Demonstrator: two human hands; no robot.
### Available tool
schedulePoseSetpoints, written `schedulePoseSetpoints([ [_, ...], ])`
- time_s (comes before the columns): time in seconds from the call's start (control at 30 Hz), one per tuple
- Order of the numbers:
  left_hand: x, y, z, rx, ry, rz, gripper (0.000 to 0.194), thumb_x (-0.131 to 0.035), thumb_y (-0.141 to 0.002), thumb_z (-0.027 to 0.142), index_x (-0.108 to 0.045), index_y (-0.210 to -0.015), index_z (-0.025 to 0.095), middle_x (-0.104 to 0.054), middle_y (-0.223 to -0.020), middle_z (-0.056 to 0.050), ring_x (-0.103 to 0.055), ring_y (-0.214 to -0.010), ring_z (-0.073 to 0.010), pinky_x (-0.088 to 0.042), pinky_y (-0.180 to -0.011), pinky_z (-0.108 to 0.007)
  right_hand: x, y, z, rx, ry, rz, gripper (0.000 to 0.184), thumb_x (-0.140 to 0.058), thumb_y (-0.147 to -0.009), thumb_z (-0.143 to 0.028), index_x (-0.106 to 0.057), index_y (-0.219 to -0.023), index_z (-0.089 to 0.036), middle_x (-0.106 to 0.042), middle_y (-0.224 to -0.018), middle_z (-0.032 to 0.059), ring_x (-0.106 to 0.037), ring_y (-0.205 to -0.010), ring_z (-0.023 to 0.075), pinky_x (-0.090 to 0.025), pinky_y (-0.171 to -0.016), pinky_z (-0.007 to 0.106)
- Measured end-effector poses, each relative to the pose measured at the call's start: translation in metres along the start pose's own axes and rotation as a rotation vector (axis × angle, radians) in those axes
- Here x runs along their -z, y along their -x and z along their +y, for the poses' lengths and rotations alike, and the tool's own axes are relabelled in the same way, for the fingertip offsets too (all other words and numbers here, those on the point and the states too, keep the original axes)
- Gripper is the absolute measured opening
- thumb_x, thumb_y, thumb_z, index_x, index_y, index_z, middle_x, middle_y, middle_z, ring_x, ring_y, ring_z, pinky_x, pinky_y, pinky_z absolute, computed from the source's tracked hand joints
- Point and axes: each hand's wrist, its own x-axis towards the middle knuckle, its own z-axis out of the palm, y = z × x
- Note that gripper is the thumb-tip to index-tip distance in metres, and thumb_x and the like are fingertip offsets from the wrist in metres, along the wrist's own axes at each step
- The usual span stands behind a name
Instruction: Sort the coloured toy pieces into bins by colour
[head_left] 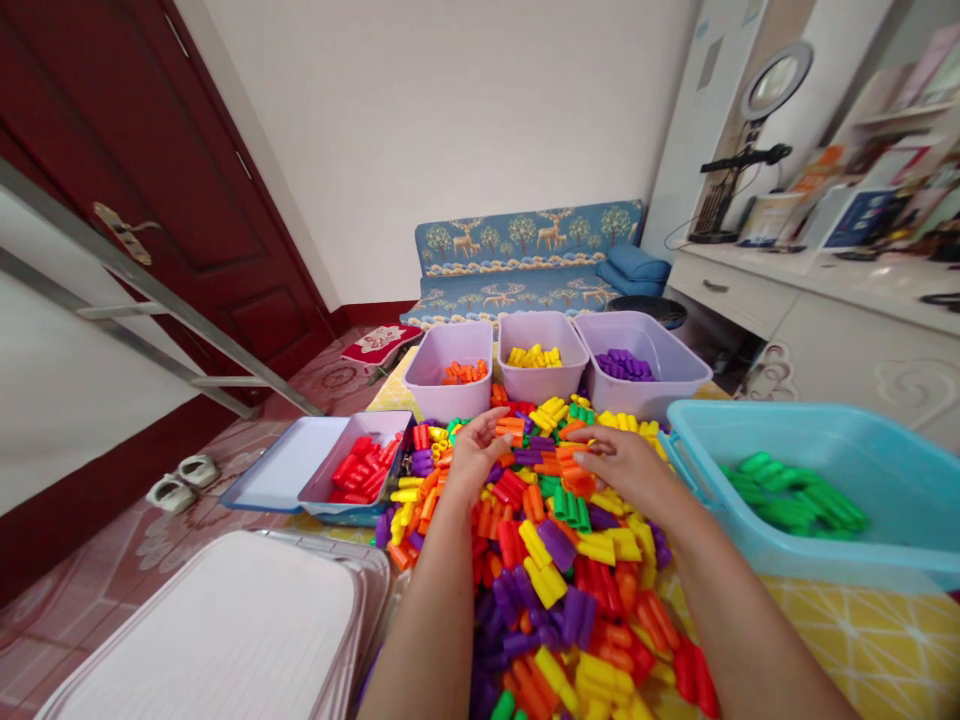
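Note:
Over a heap of colourful ridged plastic pieces [536, 550], both of my hands are at work. My left hand [474, 455] is closed around an orange plastic piece [511, 428], pinched between thumb and fingers. Orange plastic pieces [576, 472] are also gripped in my right hand [630, 465], a short way to the right. Behind the heap stand three lilac bins: one with orange pieces [465, 372], one with yellow pieces [534, 357], one with purple pieces [624, 365]. Red pieces [366, 468] lie in a box at the left, green pieces [799, 495] in a blue tub [885, 440] at the right.
White lids [210, 630] are stacked at the near left. A yellow patterned cloth [862, 640] covers the table. Beyond it are a blue sofa [517, 275], a white dresser [832, 330] on the right and a metal ladder [172, 310] by the red door [150, 150].

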Motion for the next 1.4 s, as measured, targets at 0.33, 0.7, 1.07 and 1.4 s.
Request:
schedulePoseSetpoints([
  [0.33,0.0,-0.002,-0.002,0.028,-0.047,-0.04,0.051,-0.078,-0.064,0.032,-0.065,-0.111,0.016,-0.07,-0.09,-0.004,-0.063,-0.078,-0.0133,-0.049,-0.07,-0.024,0.013,0.005,-0.001,-0.069,0.232,-0.089,0.02,-0.055,-0.075,-0.024,-0.07,-0.086,-0.018,-0.069,-0.06,0.0025,-0.064,-0.049,0.0168,-0.044,-0.048,0.024],
  [0.7,0.002,-0.003,0.01,0.026,0.02,0.142,0.053,-0.081,-0.059,0.036,-0.067,-0.106,0.015,-0.065,-0.075,0.001,-0.061,-0.066,-0.0095,-0.051,-0.065,-0.023,-0.003,0.004,-0.002,-0.008,0.244,-0.097,0.019,-0.053,-0.076,-0.024,-0.07,-0.083,-0.017,-0.067,-0.06,0.002,-0.064,-0.051,0.0172,-0.043,-0.048,0.024],
  [1.07,0.022,0.01,0.05,0.086,-0.554,-0.149,0.025,-0.066,-0.059,0.015,-0.076,-0.081,0.016,-0.07,-0.069,-0.002,-0.057,-0.056,-0.0109,-0.043,-0.051,-0.019,-0.002,0.003,0.0,-0.035,0.184,-0.13,0.016,-0.054,-0.076,-0.024,-0.068,-0.081,-0.019,-0.068,-0.063,0.0012,-0.065,-0.052,0.0169,-0.046,-0.048,0.023],
  [1.4,0.019,0.009,0.061,-0.023,-0.523,0.134,0.044,-0.066,-0.072,0.026,-0.066,-0.115,0.016,-0.069,-0.107,-0.012,-0.068,-0.083,-0.0205,-0.053,-0.067,-0.027,-0.003,0.002,-0.003,0.061,0.363,-0.061,0.018,-0.054,-0.078,-0.023,-0.071,-0.081,-0.019,-0.074,-0.078,0.006,-0.068,-0.071,0.0209,-0.048,-0.062,0.027],
])
